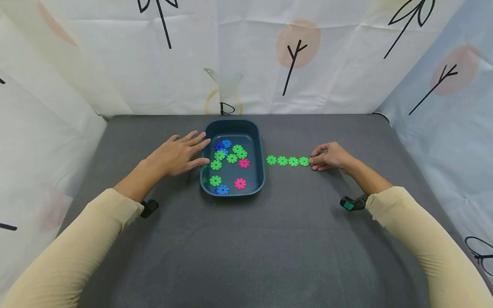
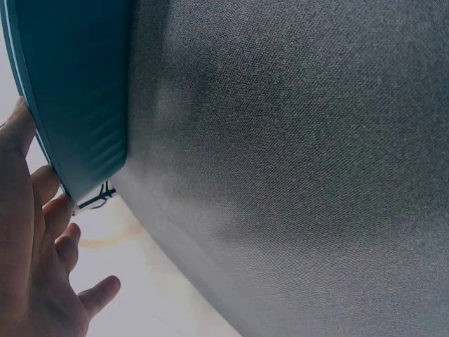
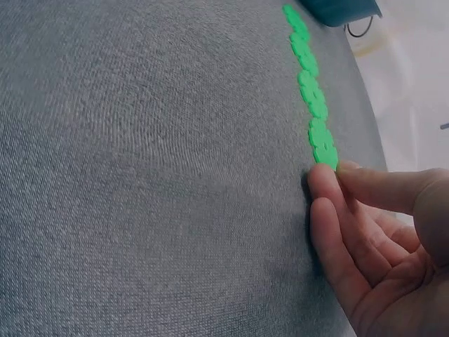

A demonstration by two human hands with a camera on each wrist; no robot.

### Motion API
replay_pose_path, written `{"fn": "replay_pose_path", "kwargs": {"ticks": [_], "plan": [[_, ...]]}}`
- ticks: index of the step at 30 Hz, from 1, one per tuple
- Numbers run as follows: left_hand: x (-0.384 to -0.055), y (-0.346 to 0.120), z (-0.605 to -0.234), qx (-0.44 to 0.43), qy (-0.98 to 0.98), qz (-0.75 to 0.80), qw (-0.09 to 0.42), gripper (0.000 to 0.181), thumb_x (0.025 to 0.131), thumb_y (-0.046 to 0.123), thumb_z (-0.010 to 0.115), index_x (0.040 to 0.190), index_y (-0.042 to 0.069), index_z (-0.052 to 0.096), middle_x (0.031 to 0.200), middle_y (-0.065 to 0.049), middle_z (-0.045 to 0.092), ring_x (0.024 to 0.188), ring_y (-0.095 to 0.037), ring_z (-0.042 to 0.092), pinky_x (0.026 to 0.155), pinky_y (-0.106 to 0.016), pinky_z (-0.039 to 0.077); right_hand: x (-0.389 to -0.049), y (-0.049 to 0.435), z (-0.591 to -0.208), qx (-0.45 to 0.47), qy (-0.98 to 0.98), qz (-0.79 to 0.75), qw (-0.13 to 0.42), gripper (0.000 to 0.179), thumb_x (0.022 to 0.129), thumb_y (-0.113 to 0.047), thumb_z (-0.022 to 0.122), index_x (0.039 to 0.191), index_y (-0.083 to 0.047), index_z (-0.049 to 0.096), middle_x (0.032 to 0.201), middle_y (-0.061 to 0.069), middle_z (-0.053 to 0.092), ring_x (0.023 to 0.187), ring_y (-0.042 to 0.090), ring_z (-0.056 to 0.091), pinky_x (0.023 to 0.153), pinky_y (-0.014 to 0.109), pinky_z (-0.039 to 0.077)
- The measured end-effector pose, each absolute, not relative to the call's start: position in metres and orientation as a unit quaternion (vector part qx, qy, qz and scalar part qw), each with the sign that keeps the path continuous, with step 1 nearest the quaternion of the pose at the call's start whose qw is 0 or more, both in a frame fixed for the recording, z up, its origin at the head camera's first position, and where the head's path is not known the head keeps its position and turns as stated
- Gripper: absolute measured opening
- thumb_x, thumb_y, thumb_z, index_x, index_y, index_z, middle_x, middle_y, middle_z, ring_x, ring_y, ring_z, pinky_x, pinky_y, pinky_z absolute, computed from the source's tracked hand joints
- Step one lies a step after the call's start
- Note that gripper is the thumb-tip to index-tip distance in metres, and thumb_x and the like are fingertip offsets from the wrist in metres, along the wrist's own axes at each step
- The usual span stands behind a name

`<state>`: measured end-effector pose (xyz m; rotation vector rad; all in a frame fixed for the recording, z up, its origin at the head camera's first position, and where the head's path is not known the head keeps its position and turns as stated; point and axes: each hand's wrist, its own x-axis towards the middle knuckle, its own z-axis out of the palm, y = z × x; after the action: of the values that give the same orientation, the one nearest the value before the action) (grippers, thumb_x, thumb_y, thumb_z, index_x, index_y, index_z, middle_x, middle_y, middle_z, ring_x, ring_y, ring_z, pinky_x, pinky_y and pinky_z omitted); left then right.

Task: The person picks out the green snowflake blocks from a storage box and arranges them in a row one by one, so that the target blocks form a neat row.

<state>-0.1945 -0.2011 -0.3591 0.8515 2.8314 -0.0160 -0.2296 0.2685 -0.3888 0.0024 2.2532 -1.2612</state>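
Observation:
A dark blue tray (image 1: 263,171) holds loose notched plastic discs in green, blue and pink. Over its left rim reaches my left hand (image 1: 181,153), fingers spread and thumb apart; in the left wrist view its fingertips are right at the tray's rim (image 2: 42,133). To the right of the tray lies a straight row of several green notched discs (image 1: 282,161). My right hand (image 1: 329,156) pinches the right end of that row between thumb and fingers. In the right wrist view the fingertips cover the edge of the nearest green disc (image 3: 323,144).
A grey cloth-covered table (image 1: 246,248) lies under everything. White printed fabric (image 1: 250,55) hangs behind the table's far edge and along both sides. Dark wrist devices sit at both cuffs, the right one (image 1: 353,203) close above the table.

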Motion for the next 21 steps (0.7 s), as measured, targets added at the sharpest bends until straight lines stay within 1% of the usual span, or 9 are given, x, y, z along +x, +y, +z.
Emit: {"fn": "replay_pose_path", "kwargs": {"ticks": [5,10,14,17,19,21], "plan": [[-0.194,-0.201,-0.360,0.285,0.954,-0.006,0.093,0.073,0.102,0.052,0.048,0.158,0.011,0.027,0.164,-0.014,0.020,0.151,-0.036,0.016,0.114,-0.065,0.021,-0.230,0.270,-0.390,0.008,0.835,-0.475,0.278,0.040,0.094,-0.008,0.069,0.125,0.013,0.052,0.089,0.007,0.074,0.076,0.013,0.073,0.073,0.032,0.060],[-0.195,-0.201,-0.361,0.287,0.953,-0.010,0.093,0.073,0.102,0.053,0.046,0.158,0.011,0.027,0.164,-0.014,0.020,0.151,-0.035,0.015,0.114,-0.065,0.021,-0.234,0.270,-0.384,-0.007,0.837,-0.465,0.290,0.039,0.096,-0.009,0.067,0.126,0.012,0.053,0.094,0.011,0.074,0.080,0.016,0.073,0.077,0.035,0.060],[-0.195,-0.200,-0.361,0.290,0.953,-0.009,0.090,0.073,0.102,0.053,0.047,0.158,0.010,0.027,0.164,-0.015,0.020,0.151,-0.035,0.015,0.114,-0.065,0.020,-0.240,0.263,-0.367,-0.012,0.840,-0.459,0.288,0.041,0.098,-0.015,0.065,0.127,0.012,0.054,0.098,0.017,0.073,0.084,0.020,0.073,0.082,0.039,0.059],[-0.196,-0.200,-0.361,0.291,0.952,-0.011,0.088,0.073,0.102,0.052,0.048,0.158,0.010,0.028,0.164,-0.015,0.021,0.151,-0.036,0.016,0.114,-0.065,0.020,-0.246,0.251,-0.352,-0.020,0.837,-0.465,0.288,0.046,0.101,-0.020,0.060,0.134,0.011,0.051,0.105,0.021,0.072,0.088,0.022,0.073,0.087,0.043,0.057],[-0.196,-0.200,-0.361,0.291,0.953,-0.015,0.086,0.073,0.102,0.052,0.047,0.158,0.010,0.028,0.163,-0.015,0.021,0.150,-0.036,0.017,0.114,-0.065,0.021,-0.249,0.239,-0.342,-0.024,0.831,-0.474,0.289,0.047,0.103,-0.022,0.057,0.137,0.010,0.049,0.110,0.023,0.070,0.094,0.025,0.073,0.091,0.045,0.055],[-0.196,-0.200,-0.361,0.290,0.953,-0.017,0.085,0.073,0.102,0.053,0.047,0.158,0.010,0.028,0.163,-0.015,0.021,0.150,-0.036,0.017,0.114,-0.065,0.022,-0.253,0.226,-0.334,-0.031,0.825,-0.483,0.291,0.047,0.104,-0.023,0.054,0.138,0.009,0.049,0.115,0.025,0.068,0.100,0.028,0.071,0.093,0.045,0.054]]}}
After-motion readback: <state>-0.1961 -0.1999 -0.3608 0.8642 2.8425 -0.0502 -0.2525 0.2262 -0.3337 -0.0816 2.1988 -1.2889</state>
